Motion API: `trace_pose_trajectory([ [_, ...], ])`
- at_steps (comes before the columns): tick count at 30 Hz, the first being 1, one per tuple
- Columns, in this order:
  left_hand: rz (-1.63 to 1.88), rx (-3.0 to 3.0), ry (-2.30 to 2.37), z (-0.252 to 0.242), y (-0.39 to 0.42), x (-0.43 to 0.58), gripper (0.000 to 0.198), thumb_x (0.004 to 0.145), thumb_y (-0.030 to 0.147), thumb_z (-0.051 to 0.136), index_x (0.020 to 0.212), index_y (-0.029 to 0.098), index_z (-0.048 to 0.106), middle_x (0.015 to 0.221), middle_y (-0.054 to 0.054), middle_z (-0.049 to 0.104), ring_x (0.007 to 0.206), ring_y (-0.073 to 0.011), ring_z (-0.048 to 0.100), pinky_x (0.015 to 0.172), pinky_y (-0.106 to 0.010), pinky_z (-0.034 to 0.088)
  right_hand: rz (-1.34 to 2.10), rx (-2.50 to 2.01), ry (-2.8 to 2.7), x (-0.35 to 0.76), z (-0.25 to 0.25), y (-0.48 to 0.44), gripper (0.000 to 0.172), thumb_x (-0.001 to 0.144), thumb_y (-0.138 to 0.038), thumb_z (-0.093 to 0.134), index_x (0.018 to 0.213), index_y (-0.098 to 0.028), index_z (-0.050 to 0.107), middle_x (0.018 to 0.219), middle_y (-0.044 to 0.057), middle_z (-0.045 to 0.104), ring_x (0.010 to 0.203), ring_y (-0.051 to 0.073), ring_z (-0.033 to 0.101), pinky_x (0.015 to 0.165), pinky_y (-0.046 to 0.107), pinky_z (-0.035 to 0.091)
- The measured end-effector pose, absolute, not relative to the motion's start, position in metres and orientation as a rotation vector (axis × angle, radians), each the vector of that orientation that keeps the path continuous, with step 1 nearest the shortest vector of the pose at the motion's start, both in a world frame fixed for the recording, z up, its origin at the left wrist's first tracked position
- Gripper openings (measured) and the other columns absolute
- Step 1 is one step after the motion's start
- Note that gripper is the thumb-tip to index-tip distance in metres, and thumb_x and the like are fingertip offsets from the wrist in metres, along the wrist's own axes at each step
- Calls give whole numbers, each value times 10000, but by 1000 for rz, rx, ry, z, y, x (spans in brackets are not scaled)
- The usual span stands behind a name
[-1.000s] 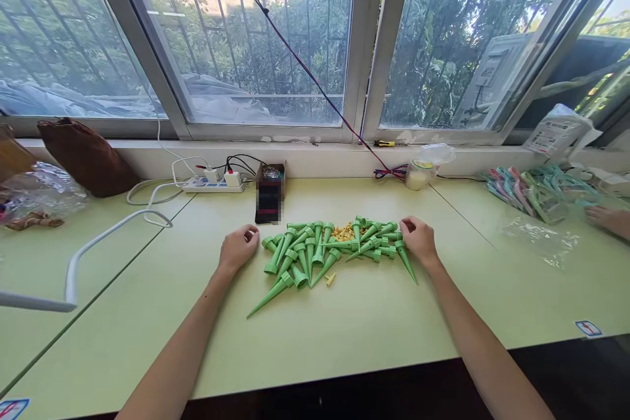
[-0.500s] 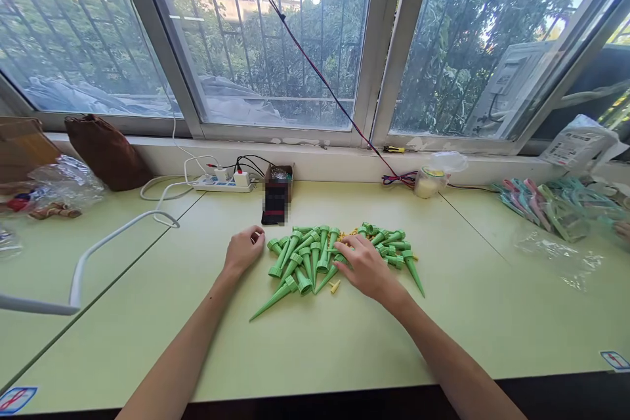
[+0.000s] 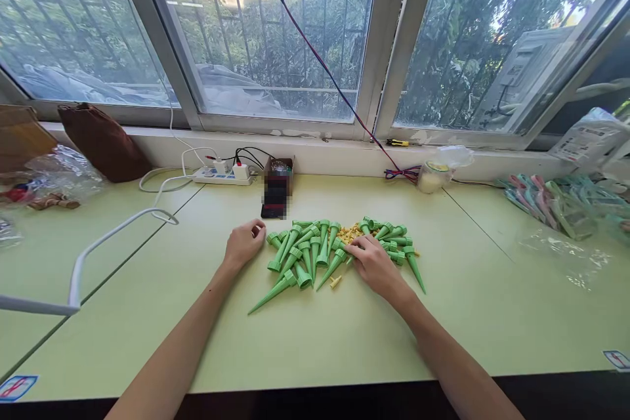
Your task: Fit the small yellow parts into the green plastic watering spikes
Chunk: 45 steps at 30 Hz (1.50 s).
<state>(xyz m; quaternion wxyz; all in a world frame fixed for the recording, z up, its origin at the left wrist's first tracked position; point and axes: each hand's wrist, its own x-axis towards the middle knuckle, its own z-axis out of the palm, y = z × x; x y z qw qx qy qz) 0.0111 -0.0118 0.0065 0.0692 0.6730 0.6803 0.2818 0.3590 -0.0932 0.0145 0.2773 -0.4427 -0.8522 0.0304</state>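
over green spikes (image 3: 305,252), right hand (image 3: 377,267) shifted right, grip unclear, left hand (image 3: 245,244) curled

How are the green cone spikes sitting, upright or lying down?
Lying down: the green spikes rest on their sides in a loose pile on the table, the right hand touching it.
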Motion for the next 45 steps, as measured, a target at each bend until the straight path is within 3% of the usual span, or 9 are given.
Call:
trace_pose_trajectory([
  [6, 925, 2013, 2017, 11, -11, 12, 246, 779, 380, 491, 810, 218, 674, 664, -21, 690, 655, -203, 641, 688, -281, 466, 169, -1140, -2222, 361, 15, -93, 323, 904, -18, 554, 1037, -225, 764, 1051, 100, 680, 1020, 268, 605, 889, 431, 550],
  [12, 1025, 2003, 1983, 17, -15, 18, 261, 785, 382, 482, 802, 201, 670, 597, -6, 638, 604, -180, 591, 686, -268, 461, 310, -1083, -1936, 366, 20, -92, 181, 980, -262, 601, 1072, -225, 753, 1059, 95, 713, 1009, 256, 653, 881, 398, 543],
  [22, 1064, 2031, 1882, 20, -19, 26, 257, 787, 367, 486, 795, 190, 671, 589, 10, 627, 576, -154, 564, 637, -241, 441, 707, -1141, -1570, 370, 25, -88, 379, 948, -522, 594, 891, -187, 761, 937, 77, 763, 874, 242, 693, 776, 332, 540],
  [26, 1075, 2035, 1867, 21, -20, 28, 249, 778, 366, 490, 778, 189, 665, 590, 7, 630, 576, -156, 572, 634, -243, 439, 746, -1080, -1364, 380, 24, -81, 415, 960, -552, 554, 936, -197, 767, 967, 77, 754, 875, 215, 668, 747, 298, 524],
  [29, 1086, 2041, 1863, 22, -20, 28, 249, 778, 369, 494, 776, 188, 666, 586, 7, 629, 570, -157, 572, 636, -248, 436, 710, -1074, -1257, 389, 24, -77, 430, 963, -564, 542, 977, -199, 767, 924, 64, 740, 691, 156, 599, 636, 274, 493],
  [33, 1096, 2056, 1852, 22, -20, 30, 252, 787, 371, 494, 785, 189, 669, 575, 12, 623, 551, -153, 566, 627, -250, 428, 721, -1026, -1187, 394, 25, -73, 457, 939, -587, 568, 834, -180, 747, 1012, 80, 730, 537, 97, 490, 517, 265, 443],
  [45, 1158, 2099, 1826, 28, -28, 41, 266, 833, 380, 495, 805, 187, 674, 577, 14, 626, 537, -146, 566, 635, -251, 426, 849, -1023, -1352, 386, 15, -71, 437, 939, -591, 568, 873, -200, 752, 901, 60, 725, 549, 125, 539, 522, 272, 466],
])
